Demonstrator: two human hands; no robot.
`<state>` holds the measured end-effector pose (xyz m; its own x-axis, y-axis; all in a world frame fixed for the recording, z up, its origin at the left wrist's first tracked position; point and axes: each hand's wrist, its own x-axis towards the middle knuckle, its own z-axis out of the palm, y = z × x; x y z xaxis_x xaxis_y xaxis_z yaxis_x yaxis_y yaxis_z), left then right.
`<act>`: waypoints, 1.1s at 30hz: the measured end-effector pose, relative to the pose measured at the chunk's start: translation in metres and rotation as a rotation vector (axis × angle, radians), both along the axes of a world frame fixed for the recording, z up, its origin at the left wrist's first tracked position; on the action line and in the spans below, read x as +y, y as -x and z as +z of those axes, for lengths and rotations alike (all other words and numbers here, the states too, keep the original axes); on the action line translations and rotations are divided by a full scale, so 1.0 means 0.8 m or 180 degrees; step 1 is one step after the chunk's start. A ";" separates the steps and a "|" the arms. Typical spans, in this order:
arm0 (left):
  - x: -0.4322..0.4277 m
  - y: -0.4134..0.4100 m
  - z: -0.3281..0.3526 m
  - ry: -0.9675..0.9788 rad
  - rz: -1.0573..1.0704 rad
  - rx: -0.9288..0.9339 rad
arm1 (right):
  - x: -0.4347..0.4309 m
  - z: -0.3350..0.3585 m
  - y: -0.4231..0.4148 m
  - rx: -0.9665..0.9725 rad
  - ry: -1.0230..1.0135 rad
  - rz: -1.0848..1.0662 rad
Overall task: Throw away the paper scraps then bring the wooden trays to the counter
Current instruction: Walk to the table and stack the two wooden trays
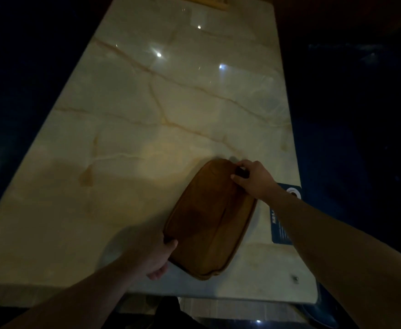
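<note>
A brown oval wooden tray lies on the marble table, near its front right corner. My left hand grips the tray's near left edge, thumb on top and fingers underneath. My right hand grips the tray's far right end, fingers curled over the rim. The light is dim. No paper scraps show in view.
A dark blue card with a white round mark lies on the table under my right forearm, by the right edge. A wooden object sits at the table's far end. Dark seating flanks the table on both sides.
</note>
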<state>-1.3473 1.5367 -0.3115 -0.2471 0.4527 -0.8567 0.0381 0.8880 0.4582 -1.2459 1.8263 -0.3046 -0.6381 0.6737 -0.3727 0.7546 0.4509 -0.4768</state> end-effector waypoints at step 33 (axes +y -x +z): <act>0.038 0.076 -0.006 -0.0546 0.1639 0.0455 | 0.009 0.022 -0.008 -0.0247 -0.0015 -0.0801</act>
